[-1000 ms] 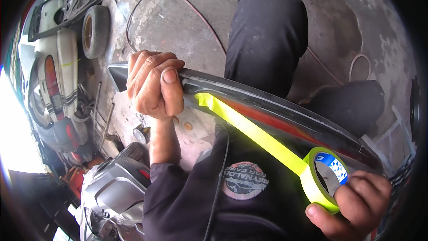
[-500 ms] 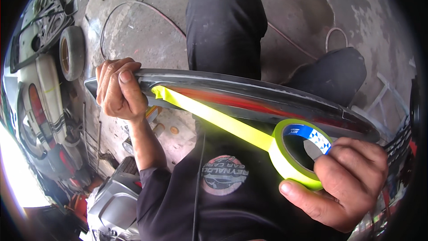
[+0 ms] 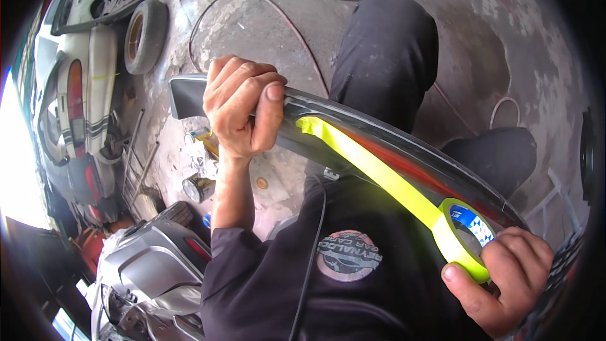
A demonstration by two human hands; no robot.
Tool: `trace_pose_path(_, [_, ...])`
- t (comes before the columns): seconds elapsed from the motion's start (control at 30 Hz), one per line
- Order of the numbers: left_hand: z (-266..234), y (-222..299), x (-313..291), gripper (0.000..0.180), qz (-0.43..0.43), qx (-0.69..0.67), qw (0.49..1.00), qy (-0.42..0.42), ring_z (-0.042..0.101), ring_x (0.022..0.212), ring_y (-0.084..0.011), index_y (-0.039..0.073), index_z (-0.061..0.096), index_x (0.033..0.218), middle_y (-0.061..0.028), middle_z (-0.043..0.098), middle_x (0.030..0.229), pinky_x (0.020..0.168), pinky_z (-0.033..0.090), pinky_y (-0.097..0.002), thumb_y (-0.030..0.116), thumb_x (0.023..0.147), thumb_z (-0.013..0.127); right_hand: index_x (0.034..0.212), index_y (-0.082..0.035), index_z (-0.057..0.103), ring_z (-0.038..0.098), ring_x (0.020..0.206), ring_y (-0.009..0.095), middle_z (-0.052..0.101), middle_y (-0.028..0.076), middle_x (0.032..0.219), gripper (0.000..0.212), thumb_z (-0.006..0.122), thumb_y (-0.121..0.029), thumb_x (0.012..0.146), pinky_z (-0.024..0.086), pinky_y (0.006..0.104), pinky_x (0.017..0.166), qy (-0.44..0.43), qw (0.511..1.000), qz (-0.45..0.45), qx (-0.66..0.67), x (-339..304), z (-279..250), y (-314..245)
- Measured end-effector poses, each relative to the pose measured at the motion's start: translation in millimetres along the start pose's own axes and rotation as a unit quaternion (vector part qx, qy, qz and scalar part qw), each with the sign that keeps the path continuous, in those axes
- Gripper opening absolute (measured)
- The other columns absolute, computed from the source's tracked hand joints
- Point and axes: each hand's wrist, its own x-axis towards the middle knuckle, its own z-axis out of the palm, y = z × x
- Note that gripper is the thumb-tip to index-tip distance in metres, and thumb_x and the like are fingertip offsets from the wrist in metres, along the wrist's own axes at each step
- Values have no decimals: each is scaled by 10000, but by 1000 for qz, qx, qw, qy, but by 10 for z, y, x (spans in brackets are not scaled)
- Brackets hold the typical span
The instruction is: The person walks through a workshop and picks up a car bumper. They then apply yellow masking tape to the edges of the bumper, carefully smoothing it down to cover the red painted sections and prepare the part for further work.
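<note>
My left hand is closed around the left end of a long, curved black car spoiler, which slants across my lap. A red strip runs along its length. In my right hand, pinched between thumb and fingers, is a roll of neon-yellow masking tape with a blue and white core. From the roll a length of tape stretches to the spoiler, its crumpled end stuck beside my left hand. The spoiler's far right end is partly hidden behind the roll and my right hand.
At left lie car body parts with a red tail light and a loose wheel. A silver bumper-like part stands lower left. A thin hose loops over the concrete floor, and a metal frame sits at right.
The whole view has shifted. The spoiler now tilts more steeply down to the right, showing more of its left end. The tape stays taut, and my hands keep their holds.
</note>
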Motion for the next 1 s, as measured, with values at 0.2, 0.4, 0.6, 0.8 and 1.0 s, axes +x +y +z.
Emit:
trace_pose_path(0.2, [-163,95,58,227,-37,-49,992,-109,669,798,-278,25,732,968,-109,753,935,790,459,-394,177,804,770,1207,-159,746,690,865,346,665,128,1039,397,861,-109,830,583,433,693,-85,992,-50,-77,43,-284,54])
trace_pose_path(0.4, [-180,61,98,382,-44,-77,986,-145,656,866,-299,8,737,1017,-121,755,989,874,455,-422,318,803,801,1208,-165,737,701,941,363,665,143,1075,360,846,-131,867,614,476,765,-109,987,-44,-112,133,-418,-35])
trace_pose_path(0.6, [-184,33,78,423,-35,-68,985,-152,642,855,-293,6,731,1023,-119,747,997,878,445,-419,352,796,816,1217,-190,665,653,871,339,587,155,990,275,739,-172,953,603,519,780,-84,972,-99,-195,98,-456,-58])
trace_pose_path(0.8, [-187,34,56,413,-30,-74,986,-147,647,857,-284,17,733,1023,-110,750,1002,903,435,-437,348,793,822,1117,-127,745,673,933,333,653,126,1056,211,829,-200,938,641,525,853,-98,981,-56,-159,219,-560,-262])
trace_pose_path(1.0, [-207,12,-7,339,-55,-93,986,-125,681,901,-255,76,726,1019,-59,749,1004,972,429,-451,243,750,848,1233,-186,669,654,975,351,609,163,1067,274,738,-221,970,585,572,899,-128,956,-150,-216,-161,-667,-124])
